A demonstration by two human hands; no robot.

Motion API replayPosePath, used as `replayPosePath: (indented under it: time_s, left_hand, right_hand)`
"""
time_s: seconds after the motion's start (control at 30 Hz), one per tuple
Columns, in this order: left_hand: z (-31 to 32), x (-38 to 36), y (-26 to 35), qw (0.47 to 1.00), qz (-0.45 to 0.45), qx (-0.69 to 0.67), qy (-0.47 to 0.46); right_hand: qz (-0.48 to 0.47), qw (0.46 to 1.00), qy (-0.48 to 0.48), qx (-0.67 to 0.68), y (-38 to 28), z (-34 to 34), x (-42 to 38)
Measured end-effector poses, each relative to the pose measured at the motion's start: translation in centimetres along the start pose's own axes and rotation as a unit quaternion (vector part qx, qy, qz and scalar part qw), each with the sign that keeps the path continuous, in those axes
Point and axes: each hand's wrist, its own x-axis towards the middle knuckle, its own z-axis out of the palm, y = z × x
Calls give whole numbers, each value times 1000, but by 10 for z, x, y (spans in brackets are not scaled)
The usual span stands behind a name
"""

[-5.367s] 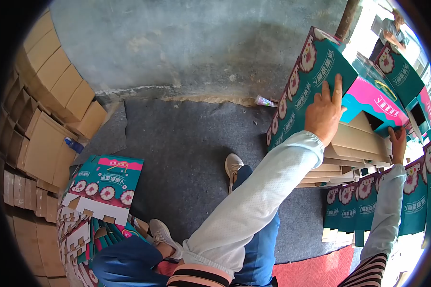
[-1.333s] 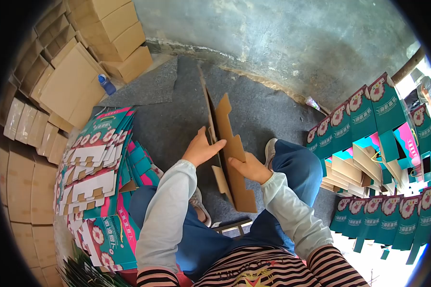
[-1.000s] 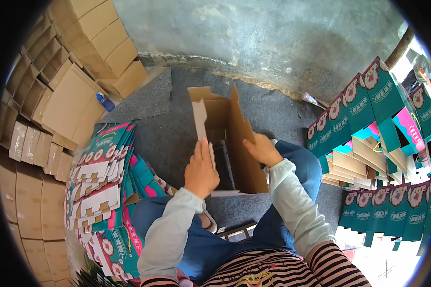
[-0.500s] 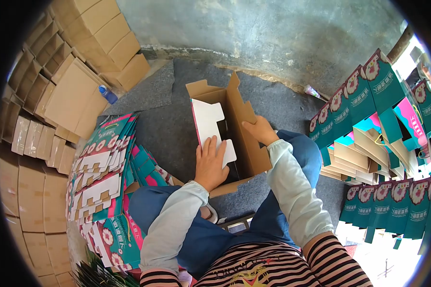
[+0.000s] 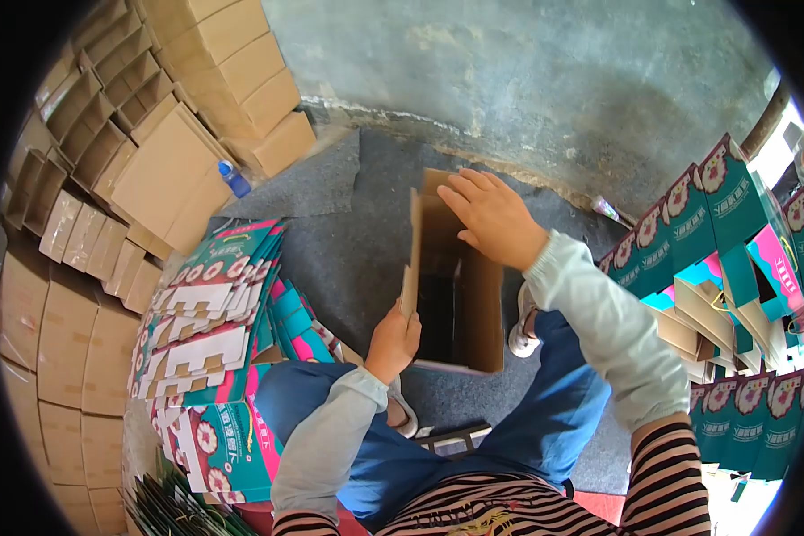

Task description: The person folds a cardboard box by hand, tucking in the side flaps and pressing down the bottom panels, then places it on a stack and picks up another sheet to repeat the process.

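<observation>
A half-formed cardboard box (image 5: 460, 295) stands open between my knees, brown inside, with a dark hollow at its middle. My left hand (image 5: 391, 342) grips the near left wall of the box at its lower edge. My right hand (image 5: 491, 216) lies with fingers spread over the box's far top edge, pressing a flap there. A tall pile of flat teal and pink printed box blanks (image 5: 213, 308) lies just left of my left knee.
Plain brown cartons (image 5: 165, 170) are stacked along the left, with a blue bottle (image 5: 234, 180) among them. Folded teal and pink boxes (image 5: 732, 241) are piled at the right. Grey carpet (image 5: 348, 241) covers the floor below a concrete wall (image 5: 527, 80).
My right hand has risen from the box's right wall to its far top edge. My left hand has slid off the white inner flap down to the near left wall.
</observation>
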Motion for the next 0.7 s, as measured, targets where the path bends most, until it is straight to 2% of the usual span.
replayPosePath:
  time_s: [0.07, 0.13, 0.17, 0.23, 0.3, 0.37, 0.4, 0.43, 0.5, 0.53, 0.57, 0.6, 0.63, 0.7]
  left_hand:
    - [-13, 4, 1, 1000, 19, 11, -8]
    - [-32, 9, 3, 998, 21, -14, -65]
    - [-43, 14, 6, 995, 21, -27, -95]
    - [-60, 25, 10, 988, 2, -48, -148]
    - [-70, 36, 8, 980, -10, -67, -188]
    - [-72, 49, -5, 972, 19, -77, -223]
    - [-69, 56, -15, 972, -1, -55, -228]
    - [-75, 60, -8, 965, -8, -114, -236]
    - [-86, 71, -19, 979, 2, -111, -170]
    - [-92, 84, -52, 984, 44, -143, -93]
    - [-98, 83, -54, 970, -6, -242, 15]
    - [-105, 81, -55, 931, -34, -338, 131]
    - [-120, 68, -28, 822, -149, -474, 277]
    - [-131, 56, -39, 802, -162, -444, 364]
  right_hand:
    - [-36, 996, -66, -56, 29, 26, 21]
    - [-2, 964, -266, -26, 43, 24, 34]
    - [17, 931, -363, -9, 49, 23, 38]
    - [-25, 892, -450, 39, 61, 36, 29]
    - [13, 850, -490, 194, 68, 38, 9]
    - [-55, 855, -423, 294, 80, 62, -23]
    - [-15, 829, -437, 349, 80, 60, -31]
    - [28, 793, -453, 407, 79, 55, -34]
    - [61, 799, -459, 384, 79, 48, -34]
    - [83, 796, -465, 378, 75, 45, -40]
    - [105, 795, -455, 388, 75, 43, -44]
    - [127, 794, -444, 396, 80, 41, -44]
    - [147, 794, -433, 401, 81, 39, -48]
    - [212, 772, -395, 451, 76, 35, -61]
